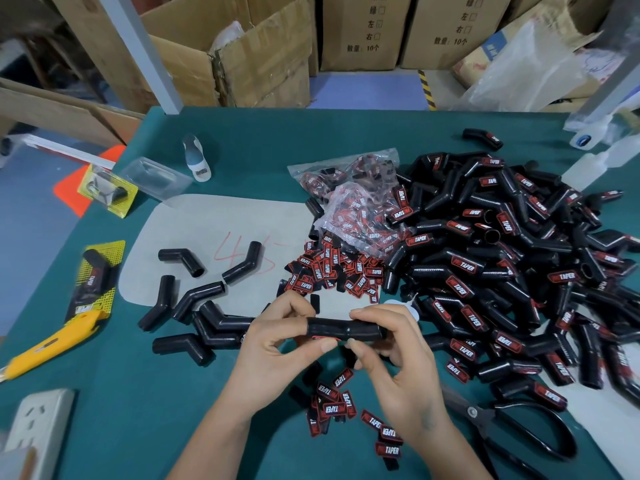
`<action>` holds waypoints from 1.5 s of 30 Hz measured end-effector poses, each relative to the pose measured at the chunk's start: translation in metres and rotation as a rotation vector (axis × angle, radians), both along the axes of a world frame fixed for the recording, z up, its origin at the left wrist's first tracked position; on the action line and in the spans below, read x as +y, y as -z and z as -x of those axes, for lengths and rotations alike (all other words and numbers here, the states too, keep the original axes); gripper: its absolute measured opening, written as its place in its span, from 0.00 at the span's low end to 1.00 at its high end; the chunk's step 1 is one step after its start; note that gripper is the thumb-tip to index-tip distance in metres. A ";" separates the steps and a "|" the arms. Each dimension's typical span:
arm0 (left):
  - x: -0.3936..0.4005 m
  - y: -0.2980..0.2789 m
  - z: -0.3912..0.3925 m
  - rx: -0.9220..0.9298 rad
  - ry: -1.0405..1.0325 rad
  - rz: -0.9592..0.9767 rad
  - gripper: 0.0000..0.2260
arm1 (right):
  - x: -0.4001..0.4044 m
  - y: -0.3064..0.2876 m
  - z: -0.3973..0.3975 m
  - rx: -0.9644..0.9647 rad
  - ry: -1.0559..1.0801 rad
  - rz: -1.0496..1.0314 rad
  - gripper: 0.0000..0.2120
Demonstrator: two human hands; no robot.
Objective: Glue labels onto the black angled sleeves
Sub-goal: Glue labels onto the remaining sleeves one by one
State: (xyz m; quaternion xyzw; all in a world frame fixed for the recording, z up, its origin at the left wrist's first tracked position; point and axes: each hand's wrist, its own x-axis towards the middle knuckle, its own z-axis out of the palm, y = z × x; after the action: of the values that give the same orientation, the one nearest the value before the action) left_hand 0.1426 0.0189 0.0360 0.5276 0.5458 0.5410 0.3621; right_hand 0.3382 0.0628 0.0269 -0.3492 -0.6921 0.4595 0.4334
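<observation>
Both hands, left (277, 344) and right (391, 351), grip clamped on black sleeve (346, 330) spanning between.

- My red-and-black labels (334, 407) read "TAPER"; the same word shows on the labelled sleeves (464, 265) piled to my right
- The grey sheet (207, 223) bears a red handwritten "45"
- A cardboard box (363, 32) behind reads "10个"
</observation>
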 end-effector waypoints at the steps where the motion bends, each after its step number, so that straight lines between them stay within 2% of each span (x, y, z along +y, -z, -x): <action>1: 0.000 0.001 0.000 -0.006 -0.003 0.002 0.09 | 0.000 0.000 0.000 0.010 -0.010 0.024 0.17; 11: 0.001 -0.001 -0.007 -0.024 0.001 0.016 0.13 | 0.000 -0.001 0.004 0.043 0.007 0.071 0.17; 18: 0.001 -0.004 -0.005 -0.008 0.054 0.020 0.08 | 0.000 0.002 0.003 0.041 0.025 0.117 0.15; 23: -0.001 -0.004 -0.003 0.008 0.072 0.014 0.10 | 0.000 0.002 0.002 0.043 0.016 0.121 0.15; 26: -0.001 -0.002 -0.002 0.025 0.081 0.020 0.06 | 0.001 0.003 0.002 0.045 0.016 0.141 0.15; 45: 0.000 -0.001 -0.001 0.041 0.093 -0.002 0.08 | 0.002 0.001 0.004 0.057 0.020 0.147 0.14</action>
State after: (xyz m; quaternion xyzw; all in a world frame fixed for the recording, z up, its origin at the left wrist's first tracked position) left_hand 0.1434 0.0184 0.0365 0.5638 0.5275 0.5133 0.3747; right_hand 0.3343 0.0648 0.0259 -0.3740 -0.6404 0.5143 0.4307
